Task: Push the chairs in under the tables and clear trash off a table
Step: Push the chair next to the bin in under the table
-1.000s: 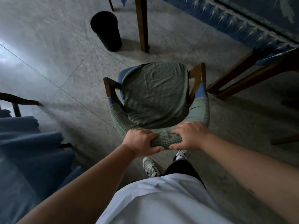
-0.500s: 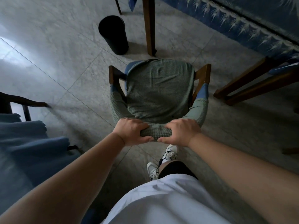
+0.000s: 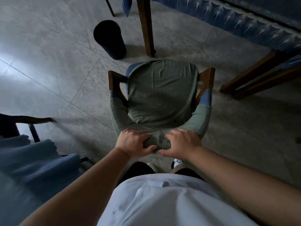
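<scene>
Your left hand and right hand are both clamped on the top of the backrest of the armchair, fingers curled over the green checked cover, thumbs nearly meeting at the middle. The armchair stands on the tiled floor, its seat pointing away from you toward the counter, of which only the wooden leg and the hanging blue patterned cloth show. The front of the seat sits near that leg and not yet under the cloth, so the push looks only partly done.

To do it well, I would spread your grip a little wider along the rail; hands this close together give poor control of turning. Push low and level so the legs slide rather than tip. The seat front seems lined up close to the leg, so steer the armchair slightly to your right before driving it in, or the left armrest may catch. Mind the black bin standing just left of the leg, and the second wooden chair frame on the right. The loose cover may slip under your palms, so press through to the frame. No trash is in view here.
</scene>
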